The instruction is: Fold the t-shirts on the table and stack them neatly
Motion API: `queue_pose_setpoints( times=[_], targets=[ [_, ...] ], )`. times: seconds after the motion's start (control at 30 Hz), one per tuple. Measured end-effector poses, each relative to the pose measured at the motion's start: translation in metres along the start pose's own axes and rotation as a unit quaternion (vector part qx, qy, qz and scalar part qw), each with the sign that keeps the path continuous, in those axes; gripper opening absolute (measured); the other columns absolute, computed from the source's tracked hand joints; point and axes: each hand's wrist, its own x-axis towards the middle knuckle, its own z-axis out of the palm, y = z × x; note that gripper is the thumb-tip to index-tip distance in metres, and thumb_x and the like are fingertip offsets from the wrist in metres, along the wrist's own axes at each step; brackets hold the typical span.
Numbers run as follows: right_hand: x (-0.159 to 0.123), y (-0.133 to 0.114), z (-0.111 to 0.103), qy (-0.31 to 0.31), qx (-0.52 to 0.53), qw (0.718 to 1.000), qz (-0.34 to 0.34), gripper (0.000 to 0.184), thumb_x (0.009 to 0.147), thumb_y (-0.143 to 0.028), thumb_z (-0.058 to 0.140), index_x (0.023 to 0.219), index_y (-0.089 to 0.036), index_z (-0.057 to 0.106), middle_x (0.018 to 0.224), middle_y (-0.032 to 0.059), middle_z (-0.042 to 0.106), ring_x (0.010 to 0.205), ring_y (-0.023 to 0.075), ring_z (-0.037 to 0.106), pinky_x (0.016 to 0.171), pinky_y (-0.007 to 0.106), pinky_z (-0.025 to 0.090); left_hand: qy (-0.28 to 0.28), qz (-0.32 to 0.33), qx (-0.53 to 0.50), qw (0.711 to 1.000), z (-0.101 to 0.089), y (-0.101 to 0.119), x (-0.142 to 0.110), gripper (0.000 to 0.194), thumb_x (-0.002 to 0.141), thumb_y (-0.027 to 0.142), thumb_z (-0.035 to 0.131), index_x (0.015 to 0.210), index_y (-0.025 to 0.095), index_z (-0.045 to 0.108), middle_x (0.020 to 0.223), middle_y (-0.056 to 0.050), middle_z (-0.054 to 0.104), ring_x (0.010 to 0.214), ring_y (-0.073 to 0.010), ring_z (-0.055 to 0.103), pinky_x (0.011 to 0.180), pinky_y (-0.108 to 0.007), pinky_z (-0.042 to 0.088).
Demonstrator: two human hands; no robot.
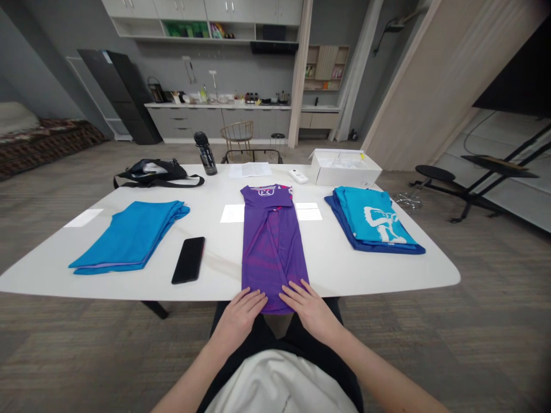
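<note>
A purple shirt point(272, 241), folded into a long narrow strip, lies down the middle of the white table point(344, 264), its hem hanging over the near edge. My left hand point(241, 312) lies flat on the hem's left corner with fingers stretched out. My right hand point(306, 307) lies flat on the hem's right corner, fingers spread. Neither hand grips the cloth.
A folded blue garment point(129, 236) lies at the left, a black phone point(189, 260) beside it. A teal and blue folded stack point(373, 221) sits at the right. At the far edge stand a black bag point(155, 172), a bottle point(205, 152), papers point(250, 169) and a white box point(344, 167).
</note>
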Motion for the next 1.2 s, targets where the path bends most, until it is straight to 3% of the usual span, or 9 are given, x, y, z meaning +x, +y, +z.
queue_pose_setpoints(
  times=[0.2,0.37,0.5,0.6,0.7,0.83,0.9,1.07,1.2],
  targets=[
    [-0.007,0.014,-0.003,0.030,0.012,0.999,0.028,0.072,0.083,0.004,0.043,0.148,-0.027,0.053,0.149,0.0049,0.056,0.145,0.0230,0.041,0.122,0.055,0.026,0.007,-0.004,-0.094,0.996,-0.015,-0.027,-0.004,0.053,0.086,-0.004,0.046,0.129,0.021,0.065,0.129,-0.007,0.071,0.126,-0.0188,0.063,0.112,-0.046,0.049],
    [0.007,0.017,-0.034,-0.029,0.080,0.996,0.025,0.066,0.082,-0.001,0.051,0.138,-0.033,0.063,0.144,0.0032,0.061,0.139,0.0240,0.047,0.122,0.058,0.019,-0.049,-0.017,-0.213,0.976,-0.023,-0.036,0.014,0.027,0.088,0.005,0.059,0.104,0.022,0.072,0.130,-0.007,0.071,0.134,-0.0211,0.057,0.122,-0.052,0.035],
    [0.024,0.024,-0.072,-0.070,0.186,0.980,0.016,0.058,0.082,-0.004,0.054,0.127,-0.036,0.071,0.132,0.0018,0.069,0.127,0.0216,0.057,0.120,0.054,0.024,-0.143,-0.071,-0.325,0.932,-0.051,-0.035,0.047,0.004,0.086,0.018,0.071,0.085,0.022,0.069,0.123,-0.004,0.074,0.129,-0.0228,0.062,0.124,-0.050,0.029],
    [0.041,0.035,-0.100,-0.062,0.298,0.952,0.005,0.044,0.086,-0.010,0.058,0.118,-0.034,0.076,0.125,0.0029,0.072,0.123,0.0222,0.060,0.116,0.047,0.034,-0.170,-0.135,-0.412,0.885,-0.079,-0.039,0.075,0.009,0.088,0.028,0.072,0.085,0.021,0.067,0.118,-0.004,0.076,0.123,-0.0225,0.065,0.120,-0.045,0.036],
    [0.065,0.054,-0.119,-0.056,0.421,0.905,0.020,0.031,0.093,-0.021,0.059,0.117,-0.029,0.078,0.124,0.0056,0.073,0.120,0.0233,0.063,0.110,0.042,0.043,-0.138,-0.204,-0.482,0.841,-0.092,-0.056,0.103,0.014,0.091,0.035,0.070,0.093,0.021,0.070,0.113,-0.005,0.076,0.113,-0.0223,0.068,0.107,-0.039,0.046],
    [0.106,0.088,-0.124,-0.039,0.511,0.849,0.127,0.028,0.092,-0.039,0.066,0.112,-0.023,0.078,0.114,0.0054,0.076,0.107,0.0244,0.069,0.102,0.040,0.051,-0.011,-0.297,-0.508,0.808,-0.079,-0.096,0.139,0.022,0.089,0.041,0.072,0.090,0.019,0.069,0.091,-0.002,0.073,0.088,-0.0180,0.067,0.083,-0.030,0.050],
    [0.131,0.106,-0.120,-0.016,0.552,0.816,0.172,0.032,0.090,-0.046,0.069,0.107,-0.021,0.079,0.108,0.0056,0.077,0.102,0.0242,0.070,0.099,0.040,0.053,0.041,-0.323,-0.557,0.764,-0.065,-0.119,0.157,0.023,0.087,0.041,0.074,0.089,0.019,0.067,0.085,0.000,0.070,0.082,-0.0156,0.065,0.079,-0.027,0.050],
    [0.201,0.148,-0.111,0.007,0.698,0.667,0.261,0.030,0.085,-0.039,0.076,0.107,-0.019,0.077,0.104,0.0075,0.078,0.093,0.0216,0.074,0.095,0.037,0.057,0.049,-0.397,-0.716,0.572,-0.034,-0.168,0.203,0.034,0.086,0.037,0.075,0.114,0.018,0.070,0.102,-0.008,0.076,0.092,-0.0230,0.072,0.089,-0.036,0.056],
    [0.256,0.182,-0.113,0.034,0.738,0.605,0.297,0.016,0.091,-0.021,0.067,0.103,-0.016,0.075,0.096,0.0082,0.079,0.083,0.0177,0.075,0.084,0.029,0.061,0.042,-0.428,-0.772,0.469,-0.017,-0.211,0.242,0.032,0.091,0.034,0.065,0.112,0.012,0.072,0.097,-0.012,0.079,0.085,-0.0247,0.076,0.089,-0.039,0.059]
  ],
)
